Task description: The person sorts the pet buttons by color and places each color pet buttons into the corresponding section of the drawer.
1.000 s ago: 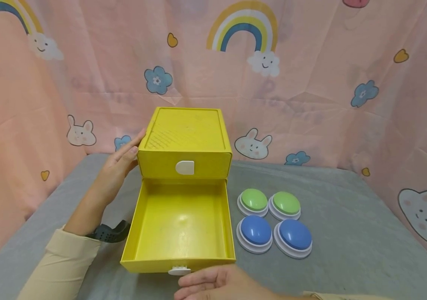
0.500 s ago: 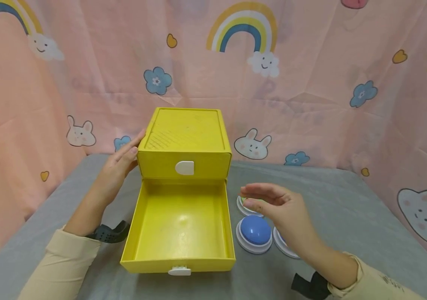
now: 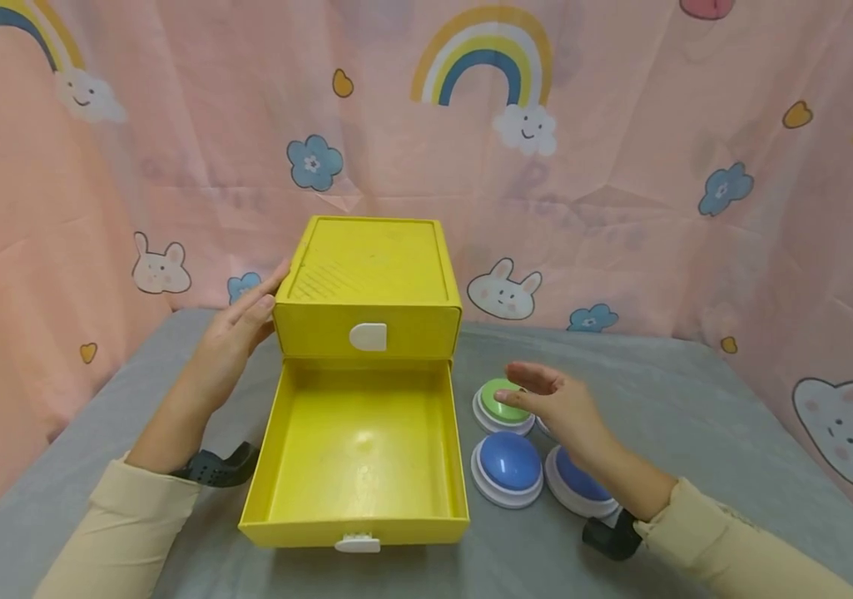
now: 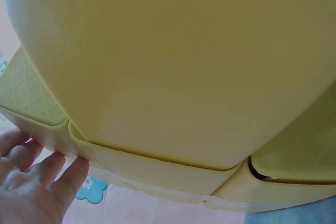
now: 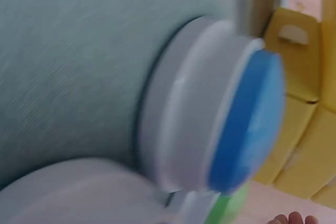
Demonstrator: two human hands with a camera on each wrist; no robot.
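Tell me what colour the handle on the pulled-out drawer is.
White. The handle on the yellow pulled-out drawer shows best in the head view.

Creased pink fabric (image 3: 621, 91) rises behind the grey cloth (image 3: 696, 433) and along its left and right sides. High above the grey cloth's far edge is a printed rainbow (image 3: 482, 35) with a smiling cloud (image 3: 527, 130); rabbits (image 3: 504, 291) and blue flowers (image 3: 593, 318) are printed lower, just above that edge. Soft light lies over the grey cloth.
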